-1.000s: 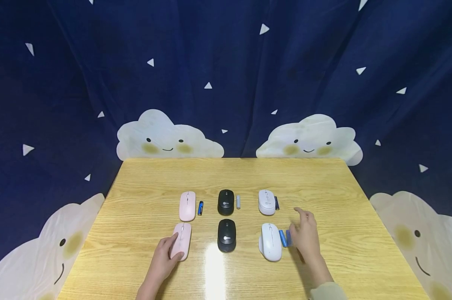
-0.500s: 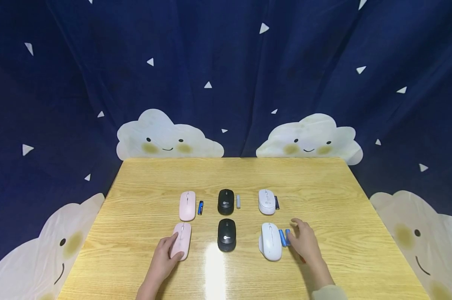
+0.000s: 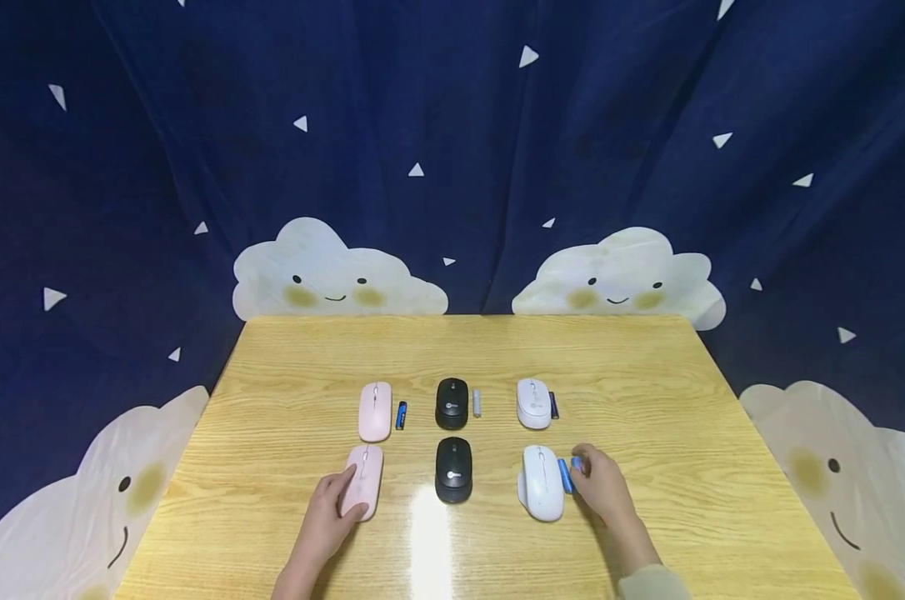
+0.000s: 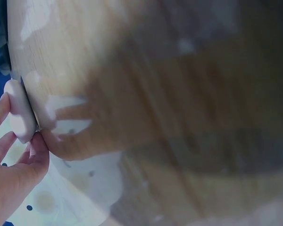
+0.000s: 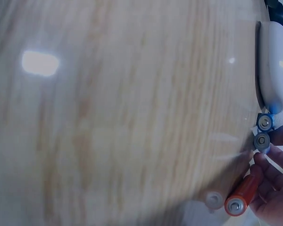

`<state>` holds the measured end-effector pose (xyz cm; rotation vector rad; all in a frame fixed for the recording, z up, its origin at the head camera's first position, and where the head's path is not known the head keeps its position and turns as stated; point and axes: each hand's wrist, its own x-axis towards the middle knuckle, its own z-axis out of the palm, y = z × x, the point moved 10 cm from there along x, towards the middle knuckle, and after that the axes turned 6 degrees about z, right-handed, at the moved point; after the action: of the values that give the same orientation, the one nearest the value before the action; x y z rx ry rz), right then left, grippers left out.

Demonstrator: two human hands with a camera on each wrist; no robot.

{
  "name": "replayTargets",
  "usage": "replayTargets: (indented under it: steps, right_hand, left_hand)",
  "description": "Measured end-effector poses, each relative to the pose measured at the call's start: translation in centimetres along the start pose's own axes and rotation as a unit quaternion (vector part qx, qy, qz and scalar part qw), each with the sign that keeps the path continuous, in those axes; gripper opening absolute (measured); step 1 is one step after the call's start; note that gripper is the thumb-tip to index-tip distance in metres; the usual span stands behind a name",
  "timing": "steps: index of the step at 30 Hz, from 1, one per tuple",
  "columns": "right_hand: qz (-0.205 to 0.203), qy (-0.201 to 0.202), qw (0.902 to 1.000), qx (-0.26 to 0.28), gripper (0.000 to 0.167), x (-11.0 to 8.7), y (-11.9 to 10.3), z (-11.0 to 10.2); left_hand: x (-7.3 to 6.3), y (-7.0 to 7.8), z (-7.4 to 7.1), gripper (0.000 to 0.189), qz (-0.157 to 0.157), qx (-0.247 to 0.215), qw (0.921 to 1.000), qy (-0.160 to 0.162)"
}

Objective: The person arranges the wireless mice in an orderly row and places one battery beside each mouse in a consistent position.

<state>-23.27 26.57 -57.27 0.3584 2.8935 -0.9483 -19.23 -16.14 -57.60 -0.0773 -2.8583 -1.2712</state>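
My left hand [image 3: 327,515] grips the nearer pink computer mouse [image 3: 364,479], thumb and fingers on its sides. In the left wrist view the same mouse [image 4: 21,110] shows edge-on. To the right of the nearer white mouse [image 3: 543,483] lie two blue batteries, side by side. Thumb and forefinger of my right hand [image 3: 604,483] close around the outer blue battery [image 5: 262,142]; the inner blue battery [image 5: 265,122] lies between it and the mouse. An orange battery [image 5: 244,193] is held in the lower fingers of that hand, hidden from the head view.
Farther back stand a pink mouse [image 3: 375,412], a black mouse [image 3: 452,403] and a white mouse [image 3: 533,403]. To their right lie a blue-black battery [image 3: 402,415], a grey battery [image 3: 477,404] and a dark battery [image 3: 553,406]. Another black mouse [image 3: 454,469] is front centre.
My right hand has come down and inward to the outer blue battery, its extended fingers now bent around it. The left hand and the pink mouse have stayed in place.
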Motion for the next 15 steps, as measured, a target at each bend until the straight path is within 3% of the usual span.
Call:
replayTargets:
  steps: [10, 15]
  right_hand:
    - [0.018, 0.000, 0.9997, -0.014, 0.027, 0.22, 0.33, 0.11]
    - [0.022, 0.005, 0.9997, 0.006, 0.027, 0.19, 0.35, -0.02]
  left_hand:
    - [0.00, -0.01, 0.05, 0.061, 0.001, 0.000, 1.0000, -0.009]
    - [-0.04, 0.09, 0.02, 0.061, 0.004, 0.000, 1.0000, -0.007]
